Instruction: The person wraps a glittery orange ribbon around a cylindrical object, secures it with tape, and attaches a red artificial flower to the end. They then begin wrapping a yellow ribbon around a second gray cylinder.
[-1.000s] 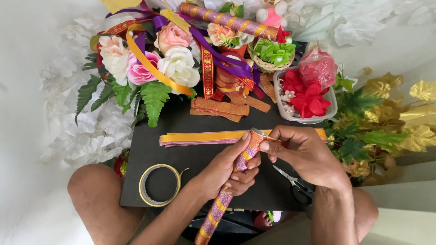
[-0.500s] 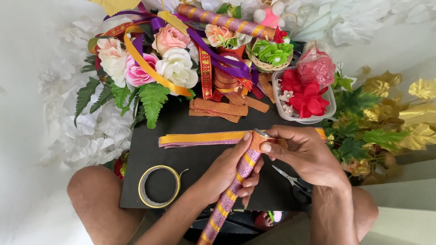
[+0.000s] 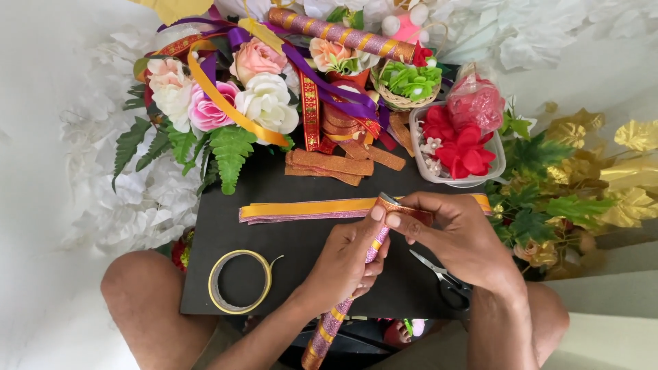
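Both hands meet over the right half of a black board [image 3: 274,226] resting on the person's knees. Seen from the head camera, the left hand [image 3: 346,257] grips a pink glitter stick [image 3: 343,305] banded in gold, while the right hand [image 3: 459,240] pinches an orange ribbon strip [image 3: 411,211] onto its upper tip. Wrapping appears underway; the next turn likely calls for steady tension. Scissors [image 3: 445,277] lie near the board's right edge, a tape roll [image 3: 240,281] toward its lower left corner.
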